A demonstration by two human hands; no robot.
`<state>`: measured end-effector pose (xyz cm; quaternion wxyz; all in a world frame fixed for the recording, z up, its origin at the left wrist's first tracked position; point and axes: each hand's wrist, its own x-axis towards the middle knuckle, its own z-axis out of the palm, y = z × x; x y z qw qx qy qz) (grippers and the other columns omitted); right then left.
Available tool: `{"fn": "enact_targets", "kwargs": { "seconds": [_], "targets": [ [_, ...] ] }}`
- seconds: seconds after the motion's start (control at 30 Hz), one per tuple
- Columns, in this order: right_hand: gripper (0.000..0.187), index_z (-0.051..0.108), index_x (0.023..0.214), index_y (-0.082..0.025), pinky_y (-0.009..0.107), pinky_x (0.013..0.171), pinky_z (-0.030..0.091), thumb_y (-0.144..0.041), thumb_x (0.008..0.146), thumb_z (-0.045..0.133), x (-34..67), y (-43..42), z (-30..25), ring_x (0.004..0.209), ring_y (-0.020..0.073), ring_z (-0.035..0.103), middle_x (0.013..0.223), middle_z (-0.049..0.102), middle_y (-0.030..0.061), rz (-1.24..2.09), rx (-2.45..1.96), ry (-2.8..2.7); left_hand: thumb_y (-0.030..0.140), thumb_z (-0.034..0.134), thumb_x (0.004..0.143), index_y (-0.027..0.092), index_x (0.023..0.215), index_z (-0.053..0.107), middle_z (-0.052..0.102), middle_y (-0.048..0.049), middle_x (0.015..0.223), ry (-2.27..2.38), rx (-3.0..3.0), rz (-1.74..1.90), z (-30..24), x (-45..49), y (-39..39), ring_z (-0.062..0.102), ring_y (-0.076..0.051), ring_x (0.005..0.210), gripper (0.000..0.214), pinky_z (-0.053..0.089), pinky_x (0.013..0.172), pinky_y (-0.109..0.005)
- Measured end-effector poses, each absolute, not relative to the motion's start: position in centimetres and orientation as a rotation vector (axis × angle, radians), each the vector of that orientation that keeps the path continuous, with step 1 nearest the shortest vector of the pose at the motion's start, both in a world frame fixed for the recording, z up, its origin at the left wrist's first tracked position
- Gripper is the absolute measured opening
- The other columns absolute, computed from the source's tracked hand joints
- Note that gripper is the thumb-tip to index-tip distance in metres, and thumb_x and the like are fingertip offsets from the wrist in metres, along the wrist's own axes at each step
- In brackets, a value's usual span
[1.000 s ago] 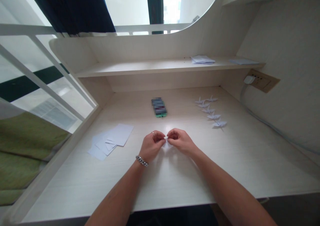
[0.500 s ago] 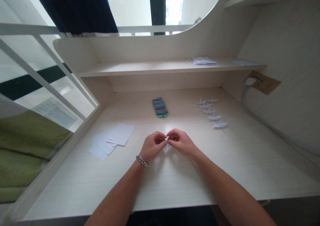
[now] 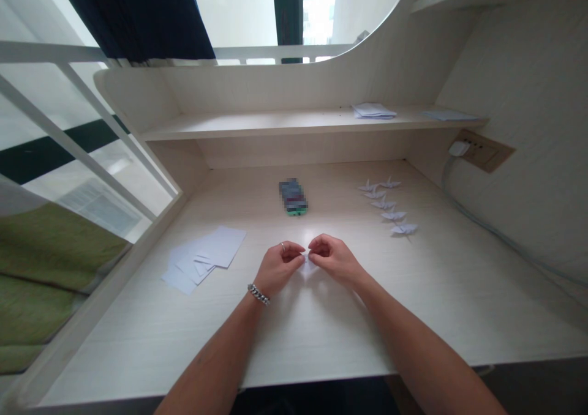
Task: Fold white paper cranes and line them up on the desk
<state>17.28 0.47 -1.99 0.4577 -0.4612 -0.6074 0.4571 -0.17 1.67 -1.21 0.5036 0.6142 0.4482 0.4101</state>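
1. Moved since half a second ago: fingertips of the two hands sit slightly further apart, and my whole view has shifted a touch. Things on the desk (image 3: 316,341) hold their places.
2. Left hand (image 3: 277,269): thumb and index finger pinched at the left side of a small white paper piece (image 3: 307,267), other fingers curled. I see a ring (image 3: 282,247) on it and a chain bracelet (image 3: 258,294) at the wrist.
3. Right hand (image 3: 337,259): thumb and index finger pinched at the right side of the same paper, remaining fingers bent in.
4. Paper piece: between both hands, mid-desk, partly covered by fingertips – too small for me to read its folds.
5. Left on desk: loose white sheets (image 3: 229,246), fanned and overlapping, near the left hand but apart from it.
6. Far middle: a phone-like device (image 3: 293,198), pixelated, green at its near end.
7. Right, far side: six folded paper figures (image 3: 403,228), crane-like, in a slanting row plus one beside the far end.
8. Shelf (image 3: 248,124) along the far side: a paper stack (image 3: 374,111) right of middle, a flat sheet (image 3: 450,115) further right.
9. Right wall: socket panel (image 3: 493,153) – white plug (image 3: 458,148) in it, cable (image 3: 496,234) trailing nearward.
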Motion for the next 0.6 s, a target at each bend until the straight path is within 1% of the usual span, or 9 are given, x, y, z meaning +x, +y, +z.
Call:
{"fn": "enact_targets", "kwargs": {
  "seconds": [0.07,0.17,0.37,0.47,0.6],
  "targets": [
    [0.016,0.06,0.087,-0.018,0.027,0.064,0.048,-0.018,0.071,0.062,17.25,0.43,-1.98,0.069,0.0149,0.063,0.074,0.067,0.0013,1.138,-1.152,-1.503,0.018,0.072,0.066,0.014,0.081,0.068,0.071,-0.0049,0.073,1.076,1.491,0.988,-1.36,-0.18,1.66,0.066,-0.015,0.067,0.016,0.051,0.064,-0.026],
    [0.019,0.06,0.088,-0.018,0.025,0.06,0.047,-0.018,0.069,0.063,17.39,0.43,-1.95,0.066,0.0153,0.063,0.071,0.067,0.0009,1.162,-1.197,-1.505,0.018,0.073,0.065,0.015,0.082,0.067,0.07,-0.0035,0.069,1.078,1.471,0.996,-1.44,-0.22,1.65,0.065,-0.014,0.064,0.018,0.049,0.061,-0.024],
    [0.019,0.06,0.088,-0.018,0.023,0.054,0.044,-0.018,0.069,0.063,17.96,0.6,-1.86,0.062,0.0144,0.061,0.068,0.067,0.0006,1.187,-1.221,-1.502,0.016,0.072,0.065,0.014,0.082,0.065,0.07,-0.0035,0.069,1.101,1.462,0.995,-1.28,-0.24,1.58,0.066,-0.015,0.065,0.018,0.05,0.062,-0.025],
    [0.018,0.06,0.087,-0.018,0.024,0.056,0.045,-0.018,0.069,0.062,17.98,0.72,-1.94,0.062,0.0145,0.061,0.068,0.066,0.0004,1.179,-1.217,-1.506,0.015,0.072,0.064,0.015,0.081,0.066,0.07,-0.0035,0.069,1.11,1.442,1.01,-1.34,-0.2,1.65,0.066,-0.015,0.064,0.018,0.051,0.062,-0.025],
    [0.018,0.061,0.087,-0.017,0.027,0.063,0.047,-0.017,0.069,0.061,17.85,0.87,-2.17,0.066,0.0147,0.062,0.072,0.066,0.0009,1.161,-1.161,-1.527,0.016,0.073,0.064,0.015,0.079,0.066,0.07,-0.0035,0.068,1.105,1.432,1.023,-1.3,-0.15,1.69,0.066,-0.015,0.064,0.017,0.051,0.062,-0.025]
  ]
}}
